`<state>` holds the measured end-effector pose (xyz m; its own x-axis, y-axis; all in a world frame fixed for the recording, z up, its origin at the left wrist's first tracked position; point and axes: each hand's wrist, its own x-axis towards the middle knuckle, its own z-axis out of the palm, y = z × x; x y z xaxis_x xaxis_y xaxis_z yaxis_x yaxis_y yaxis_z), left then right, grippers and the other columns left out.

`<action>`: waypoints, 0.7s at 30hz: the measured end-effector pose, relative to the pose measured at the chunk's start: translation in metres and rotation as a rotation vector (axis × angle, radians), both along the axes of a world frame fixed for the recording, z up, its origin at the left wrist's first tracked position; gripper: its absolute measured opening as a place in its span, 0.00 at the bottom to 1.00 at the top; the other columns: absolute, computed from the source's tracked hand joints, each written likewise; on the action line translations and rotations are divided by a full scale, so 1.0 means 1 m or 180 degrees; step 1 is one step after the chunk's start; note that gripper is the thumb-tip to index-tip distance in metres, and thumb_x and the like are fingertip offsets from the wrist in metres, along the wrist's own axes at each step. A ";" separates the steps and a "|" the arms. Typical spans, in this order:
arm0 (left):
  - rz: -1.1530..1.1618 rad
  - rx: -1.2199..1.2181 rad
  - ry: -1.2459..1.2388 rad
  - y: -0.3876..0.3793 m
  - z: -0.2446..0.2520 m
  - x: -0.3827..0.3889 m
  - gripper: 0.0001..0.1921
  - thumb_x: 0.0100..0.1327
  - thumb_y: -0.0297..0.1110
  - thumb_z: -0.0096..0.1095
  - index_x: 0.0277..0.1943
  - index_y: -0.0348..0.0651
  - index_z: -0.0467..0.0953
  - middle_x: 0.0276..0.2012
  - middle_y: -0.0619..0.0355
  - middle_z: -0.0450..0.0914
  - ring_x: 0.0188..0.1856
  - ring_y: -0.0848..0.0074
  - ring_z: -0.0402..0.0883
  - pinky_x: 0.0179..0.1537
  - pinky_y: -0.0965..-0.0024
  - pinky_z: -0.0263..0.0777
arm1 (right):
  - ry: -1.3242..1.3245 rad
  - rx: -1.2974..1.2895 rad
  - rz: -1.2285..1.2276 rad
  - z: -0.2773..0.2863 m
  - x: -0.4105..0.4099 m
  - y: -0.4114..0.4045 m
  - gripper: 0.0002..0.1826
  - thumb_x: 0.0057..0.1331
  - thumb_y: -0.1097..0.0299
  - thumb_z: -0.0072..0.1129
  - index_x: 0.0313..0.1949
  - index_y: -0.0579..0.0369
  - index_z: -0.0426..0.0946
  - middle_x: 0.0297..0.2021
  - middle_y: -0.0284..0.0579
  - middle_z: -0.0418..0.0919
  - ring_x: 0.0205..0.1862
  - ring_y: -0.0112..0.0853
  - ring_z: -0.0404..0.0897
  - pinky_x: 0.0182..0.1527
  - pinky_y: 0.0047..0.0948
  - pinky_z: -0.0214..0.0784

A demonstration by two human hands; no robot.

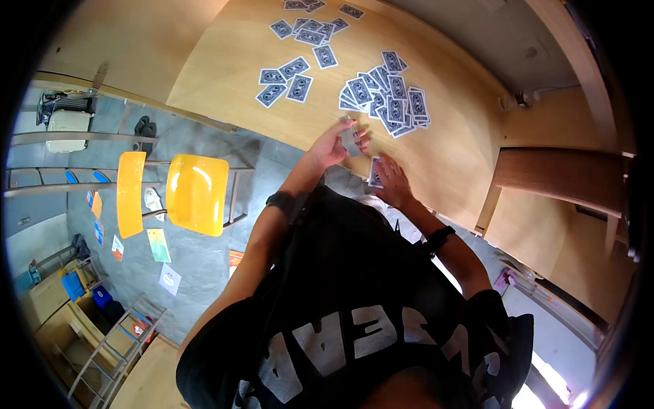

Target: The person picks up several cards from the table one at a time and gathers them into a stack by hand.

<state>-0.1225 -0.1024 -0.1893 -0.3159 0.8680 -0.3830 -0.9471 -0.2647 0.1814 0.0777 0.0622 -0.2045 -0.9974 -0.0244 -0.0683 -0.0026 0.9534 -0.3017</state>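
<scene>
My left hand (329,145) is closed around a small translucent case (350,137), held just over the front edge of the wooden table (449,163). Whether anything sits inside the case is too blurred to tell. To the right and nearer my body, my right hand (396,180) has its fingers over a playing card (375,173) at the table's edge and grips it by its right side. Beyond both hands lies a loose, overlapping heap of face-down playing cards (391,97) with dark patterned backs. Farther left, several more cards (286,82) are scattered, with another cluster (311,31) behind them.
Left of the table stands a yellow chair (196,194) with a metal frame. Booklets (158,245) and a white shoe (153,203) lie on the grey floor. A brown wooden ledge (557,176) rises at the right. A pale suitcase (69,130) sits far left.
</scene>
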 end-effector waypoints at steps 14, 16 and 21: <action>-0.0031 -0.0157 -0.0091 -0.010 -0.003 -0.006 0.21 0.64 0.38 0.63 0.56 0.44 0.65 0.52 0.43 0.72 0.53 0.51 0.75 0.54 0.51 0.73 | -0.0468 -0.0353 -0.0550 0.029 -0.037 -0.011 0.39 0.41 0.61 0.74 0.53 0.56 0.66 0.58 0.50 0.61 0.61 0.48 0.61 0.60 0.50 0.56; 0.0051 -0.0161 -0.0091 -0.013 0.001 -0.007 0.21 0.64 0.38 0.63 0.56 0.44 0.65 0.51 0.43 0.73 0.51 0.50 0.77 0.53 0.51 0.74 | -0.0435 -0.0298 -0.0577 0.027 -0.039 -0.015 0.38 0.41 0.62 0.75 0.52 0.56 0.67 0.58 0.50 0.61 0.61 0.48 0.61 0.60 0.50 0.56; 0.0102 -0.0203 -0.0083 -0.025 -0.002 -0.013 0.22 0.64 0.39 0.63 0.56 0.44 0.65 0.51 0.43 0.73 0.50 0.51 0.77 0.53 0.51 0.74 | 0.0113 -0.0215 -0.0394 0.017 -0.036 -0.028 0.35 0.42 0.64 0.73 0.50 0.56 0.68 0.56 0.50 0.62 0.59 0.48 0.62 0.59 0.48 0.59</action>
